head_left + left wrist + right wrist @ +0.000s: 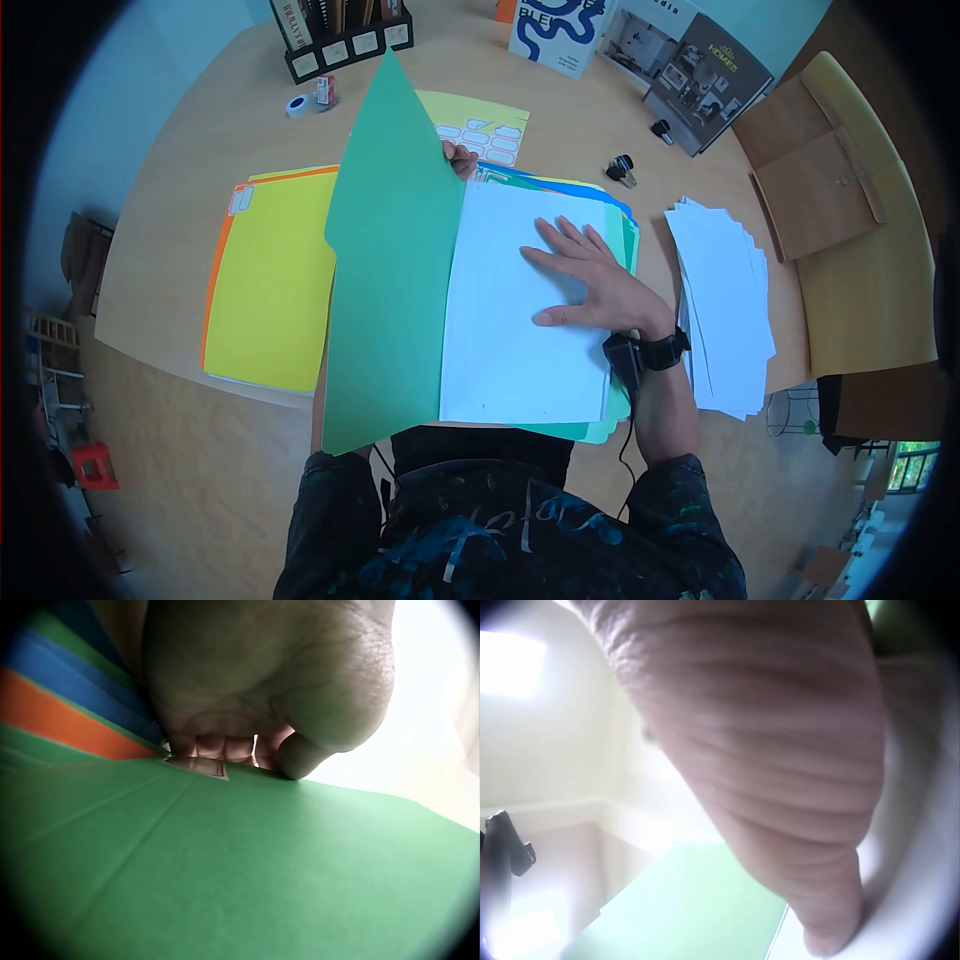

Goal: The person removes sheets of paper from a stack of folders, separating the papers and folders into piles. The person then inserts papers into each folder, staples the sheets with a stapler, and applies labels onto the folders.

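Observation:
A green file folder (395, 270) stands opened, its cover raised and leaning to the left. White paper (520, 350) lies inside it, on top of a stack of coloured folders. My right hand (590, 285) rests on this paper with its fingers spread. Most of my left hand (262, 690) is behind the raised cover; its fingertips show at the far edge near the fold. In the left wrist view those fingers bend over the cover's edge, gripping it, beside a small white label (214, 769). The right wrist view shows my right palm (780, 772) close up over the paper.
Yellow and orange folders (270, 280) lie left, loose white sheets (720, 300) right. Behind are a label sheet (490, 140), a tape roll (298, 105), a black binder clip (621, 170), a black desk organizer (350, 48) and standing books (710, 75). A brown envelope (815, 190) sits far right.

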A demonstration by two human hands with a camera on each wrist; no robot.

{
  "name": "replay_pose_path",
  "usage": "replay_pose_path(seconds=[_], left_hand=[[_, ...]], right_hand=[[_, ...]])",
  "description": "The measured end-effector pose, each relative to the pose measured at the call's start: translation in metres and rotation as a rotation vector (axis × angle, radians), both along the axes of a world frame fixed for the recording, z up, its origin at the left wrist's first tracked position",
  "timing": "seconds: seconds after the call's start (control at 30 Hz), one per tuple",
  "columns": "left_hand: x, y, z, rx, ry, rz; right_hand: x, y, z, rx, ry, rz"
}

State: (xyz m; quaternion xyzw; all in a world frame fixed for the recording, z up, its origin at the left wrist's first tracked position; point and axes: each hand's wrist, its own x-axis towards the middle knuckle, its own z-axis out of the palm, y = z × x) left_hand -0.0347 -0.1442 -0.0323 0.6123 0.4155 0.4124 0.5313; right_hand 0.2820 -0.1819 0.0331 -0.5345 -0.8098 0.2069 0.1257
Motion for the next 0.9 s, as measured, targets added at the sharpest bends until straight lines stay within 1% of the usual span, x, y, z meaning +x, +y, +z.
replay_pose_path(seconds=[0.4, 0.47, 0.53, 0.6, 0.67, 0.7, 0.77, 0.8, 0.87, 0.9], left_hand=[[-0.008, -0.033, 0.012, 0.012, 0.205, 0.042], [-0.01, -0.036, 0.016, 0.015, 0.245, 0.038], [-0.014, -0.041, 0.018, 0.024, 0.281, 0.036], [-0.017, -0.044, 0.021, 0.028, 0.318, 0.038], [-0.018, -0.046, 0.024, 0.035, 0.354, 0.037], [-0.02, -0.05, 0.024, 0.037, 0.372, 0.033], [-0.022, -0.053, 0.027, 0.046, 0.403, 0.034], [-0.023, -0.054, 0.029, 0.052, 0.42, 0.04], [-0.029, -0.056, 0.032, 0.063, 0.456, 0.061], [-0.032, -0.057, 0.033, 0.066, 0.472, 0.076]], right_hand=[[-0.004, -0.001, 0.003, 0.005, 0.021, -0.01], [0.006, 0.004, 0.004, 0.126, 0.157, -0.037], [0.016, 0.005, 0.022, 0.022, 0.547, -0.267], [0.038, 0.029, 0.016, 0.07, 0.667, -0.525], [0.059, 0.053, 0.022, 0.162, 0.516, -0.679], [0.064, 0.065, 0.021, 0.163, 0.517, -0.687], [0.071, 0.088, 0.017, 0.16, -0.006, -0.933], [0.075, 0.097, 0.013, 0.166, -0.004, -0.932], [0.081, 0.11, 0.003, 0.101, -0.153, -0.859], [0.08, 0.112, 0.002, 0.106, -0.15, -0.85]])
